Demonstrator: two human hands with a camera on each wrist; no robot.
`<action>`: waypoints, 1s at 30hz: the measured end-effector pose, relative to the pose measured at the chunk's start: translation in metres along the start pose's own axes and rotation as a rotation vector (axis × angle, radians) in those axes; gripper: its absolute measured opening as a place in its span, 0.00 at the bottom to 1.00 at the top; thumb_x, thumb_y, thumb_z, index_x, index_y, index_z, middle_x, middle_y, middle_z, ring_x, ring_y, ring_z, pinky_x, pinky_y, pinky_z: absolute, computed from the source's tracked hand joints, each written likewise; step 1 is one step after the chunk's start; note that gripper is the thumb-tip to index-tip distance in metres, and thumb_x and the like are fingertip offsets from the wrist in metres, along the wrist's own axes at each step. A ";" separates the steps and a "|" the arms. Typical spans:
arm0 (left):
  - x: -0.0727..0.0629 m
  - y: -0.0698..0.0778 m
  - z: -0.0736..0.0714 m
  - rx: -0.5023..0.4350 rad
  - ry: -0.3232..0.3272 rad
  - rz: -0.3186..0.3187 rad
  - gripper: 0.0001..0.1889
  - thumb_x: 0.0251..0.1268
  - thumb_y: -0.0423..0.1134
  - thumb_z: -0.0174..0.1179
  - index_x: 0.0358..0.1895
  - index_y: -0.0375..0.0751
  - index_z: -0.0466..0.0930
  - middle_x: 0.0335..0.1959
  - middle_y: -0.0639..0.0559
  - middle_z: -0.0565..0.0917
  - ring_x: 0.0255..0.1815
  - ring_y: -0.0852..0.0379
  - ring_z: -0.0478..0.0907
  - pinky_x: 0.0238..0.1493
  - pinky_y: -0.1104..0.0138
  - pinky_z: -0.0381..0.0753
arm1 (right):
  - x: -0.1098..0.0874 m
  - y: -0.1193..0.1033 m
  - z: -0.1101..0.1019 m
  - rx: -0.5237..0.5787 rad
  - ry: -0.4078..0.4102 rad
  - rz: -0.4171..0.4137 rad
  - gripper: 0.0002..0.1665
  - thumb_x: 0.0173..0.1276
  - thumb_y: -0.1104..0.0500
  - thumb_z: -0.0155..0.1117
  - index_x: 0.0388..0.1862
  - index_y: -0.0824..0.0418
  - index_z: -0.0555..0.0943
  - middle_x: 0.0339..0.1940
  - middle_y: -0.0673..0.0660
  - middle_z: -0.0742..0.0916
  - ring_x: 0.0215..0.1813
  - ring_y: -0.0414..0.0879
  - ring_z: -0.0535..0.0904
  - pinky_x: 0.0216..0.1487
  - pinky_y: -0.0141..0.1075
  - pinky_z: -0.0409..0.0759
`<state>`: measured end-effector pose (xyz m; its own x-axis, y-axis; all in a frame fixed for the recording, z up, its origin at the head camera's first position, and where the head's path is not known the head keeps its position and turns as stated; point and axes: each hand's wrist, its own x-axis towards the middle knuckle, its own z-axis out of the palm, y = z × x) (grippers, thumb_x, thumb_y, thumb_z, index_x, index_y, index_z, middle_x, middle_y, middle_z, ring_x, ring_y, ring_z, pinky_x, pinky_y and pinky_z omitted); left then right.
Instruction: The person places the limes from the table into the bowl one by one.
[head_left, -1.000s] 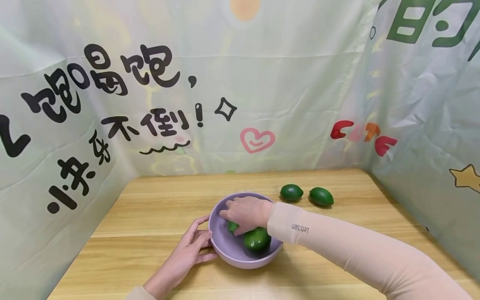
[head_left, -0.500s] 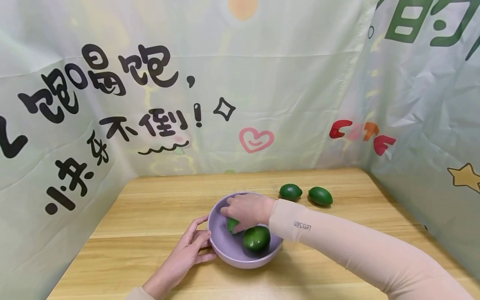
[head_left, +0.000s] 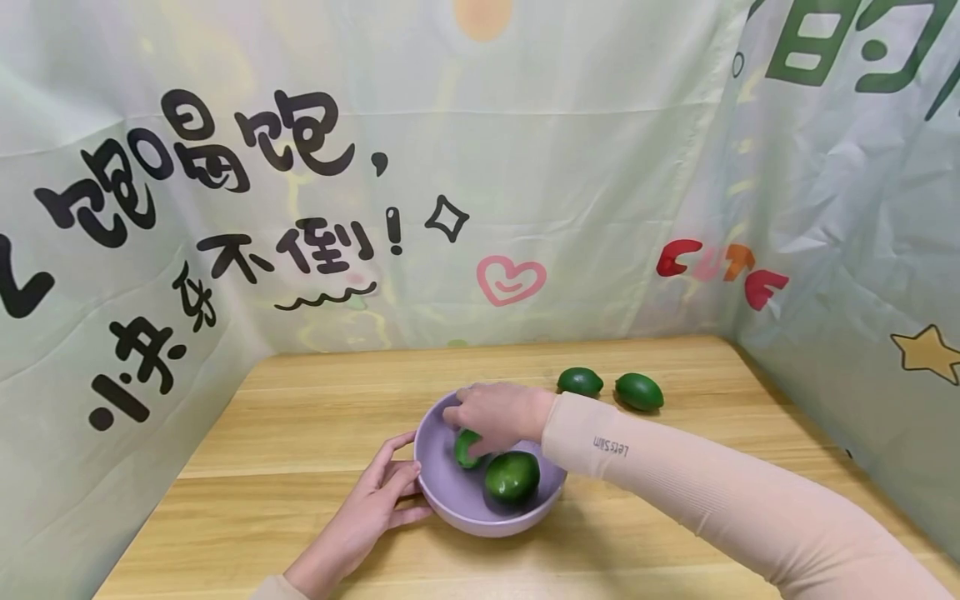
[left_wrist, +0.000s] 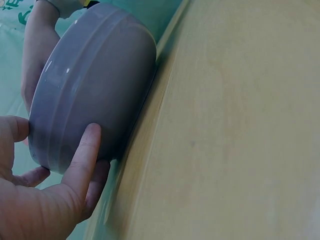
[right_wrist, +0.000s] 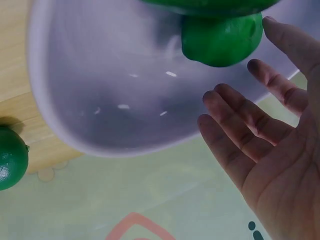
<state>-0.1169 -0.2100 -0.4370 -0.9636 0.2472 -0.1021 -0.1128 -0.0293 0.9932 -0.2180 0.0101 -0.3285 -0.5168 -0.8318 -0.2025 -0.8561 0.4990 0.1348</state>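
A lilac bowl [head_left: 459, 496] stands on the table with two green fruits inside. The nearer is a glossy dark green, rounded fruit [head_left: 512, 477]; behind it lies a brighter lime [head_left: 467, 450], partly covered by my right hand [head_left: 501, 417]. In the right wrist view, that hand's fingers are spread above the bowl, with nothing held; the thumb tip is close to the lime [right_wrist: 222, 40]. My left hand [head_left: 382, 492] rests against the bowl's left side. Its spread fingers [left_wrist: 82, 160] touch the outer wall and rim, as the left wrist view shows.
Two more limes lie behind and right of the bowl, one lime [head_left: 581, 381] left of the other lime [head_left: 639, 392]. Printed cloth [head_left: 585, 183] walls the wooden table [head_left: 315, 408] at the back and sides.
My right hand has risen slightly and moved back from the lime, so more of it shows. The left hand and bowl stay almost still.
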 end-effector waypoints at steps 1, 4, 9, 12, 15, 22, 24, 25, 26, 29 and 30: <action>0.000 0.000 0.000 0.001 0.000 -0.001 0.33 0.86 0.49 0.54 0.86 0.52 0.53 0.72 0.29 0.69 0.65 0.43 0.84 0.63 0.53 0.91 | -0.001 0.001 -0.001 0.004 0.000 0.003 0.21 0.75 0.44 0.74 0.58 0.53 0.84 0.47 0.51 0.86 0.49 0.43 0.82 0.53 0.33 0.86; 0.000 0.000 0.000 0.003 -0.004 -0.002 0.34 0.86 0.49 0.54 0.86 0.52 0.53 0.72 0.29 0.69 0.65 0.44 0.84 0.63 0.53 0.91 | -0.003 0.002 -0.005 -0.006 0.000 0.012 0.23 0.75 0.42 0.73 0.60 0.53 0.83 0.48 0.51 0.86 0.49 0.43 0.83 0.52 0.34 0.87; 0.000 0.000 0.000 0.003 -0.008 -0.003 0.34 0.86 0.50 0.54 0.86 0.52 0.53 0.72 0.29 0.69 0.64 0.44 0.84 0.63 0.53 0.91 | -0.008 0.007 -0.012 0.017 0.013 0.042 0.26 0.74 0.43 0.74 0.65 0.53 0.82 0.50 0.52 0.85 0.50 0.45 0.83 0.52 0.35 0.87; 0.000 0.000 0.000 0.003 -0.002 -0.003 0.34 0.86 0.51 0.54 0.86 0.52 0.53 0.72 0.29 0.70 0.64 0.44 0.84 0.63 0.53 0.91 | -0.010 0.010 -0.016 0.048 0.032 0.059 0.27 0.74 0.45 0.75 0.66 0.53 0.82 0.51 0.53 0.85 0.52 0.46 0.83 0.53 0.37 0.88; 0.000 0.000 0.000 0.004 0.002 -0.002 0.34 0.86 0.51 0.55 0.86 0.52 0.53 0.72 0.29 0.69 0.64 0.44 0.84 0.63 0.53 0.91 | -0.014 0.014 -0.019 0.068 0.048 0.067 0.28 0.73 0.44 0.76 0.67 0.53 0.82 0.53 0.54 0.85 0.53 0.47 0.84 0.55 0.38 0.88; 0.000 0.000 -0.001 0.003 -0.002 -0.008 0.34 0.86 0.51 0.55 0.86 0.52 0.53 0.73 0.29 0.69 0.65 0.44 0.83 0.63 0.52 0.91 | -0.023 0.022 -0.025 0.110 0.086 0.074 0.26 0.72 0.46 0.77 0.63 0.55 0.83 0.52 0.55 0.85 0.54 0.50 0.85 0.58 0.40 0.88; 0.000 0.000 0.000 0.000 0.000 -0.008 0.34 0.86 0.51 0.55 0.86 0.52 0.53 0.73 0.29 0.69 0.65 0.43 0.83 0.63 0.52 0.91 | -0.024 0.025 -0.025 0.120 0.097 0.069 0.25 0.72 0.47 0.77 0.62 0.56 0.83 0.51 0.56 0.85 0.53 0.50 0.85 0.57 0.39 0.88; 0.000 0.000 0.000 -0.001 0.001 -0.008 0.34 0.86 0.51 0.55 0.86 0.52 0.53 0.73 0.29 0.69 0.65 0.43 0.83 0.63 0.52 0.91 | -0.025 0.027 -0.025 0.123 0.103 0.064 0.24 0.72 0.48 0.77 0.61 0.57 0.83 0.51 0.56 0.85 0.52 0.49 0.85 0.57 0.39 0.88; 0.000 0.000 0.000 -0.003 0.001 -0.007 0.34 0.86 0.51 0.55 0.86 0.52 0.54 0.73 0.29 0.69 0.65 0.43 0.83 0.63 0.52 0.91 | -0.026 0.029 -0.025 0.129 0.110 0.062 0.24 0.71 0.49 0.78 0.60 0.57 0.83 0.50 0.56 0.85 0.51 0.49 0.84 0.56 0.39 0.87; 0.001 -0.001 0.000 -0.006 0.002 -0.003 0.34 0.86 0.50 0.55 0.86 0.52 0.54 0.72 0.29 0.69 0.65 0.43 0.84 0.63 0.52 0.91 | -0.027 0.035 -0.026 0.134 0.130 0.049 0.23 0.70 0.52 0.79 0.58 0.58 0.83 0.48 0.58 0.85 0.48 0.49 0.84 0.53 0.39 0.88; 0.001 -0.001 0.000 -0.006 0.002 -0.001 0.34 0.86 0.50 0.55 0.86 0.52 0.54 0.72 0.29 0.70 0.64 0.43 0.84 0.63 0.52 0.91 | -0.028 0.037 -0.026 0.136 0.132 0.050 0.23 0.70 0.52 0.79 0.58 0.58 0.83 0.47 0.58 0.85 0.47 0.49 0.84 0.52 0.39 0.88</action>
<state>-0.1176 -0.2096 -0.4381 -0.9640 0.2451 -0.1036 -0.1156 -0.0350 0.9927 -0.2346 0.0451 -0.2923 -0.5603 -0.8255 -0.0683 -0.8277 0.5611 0.0074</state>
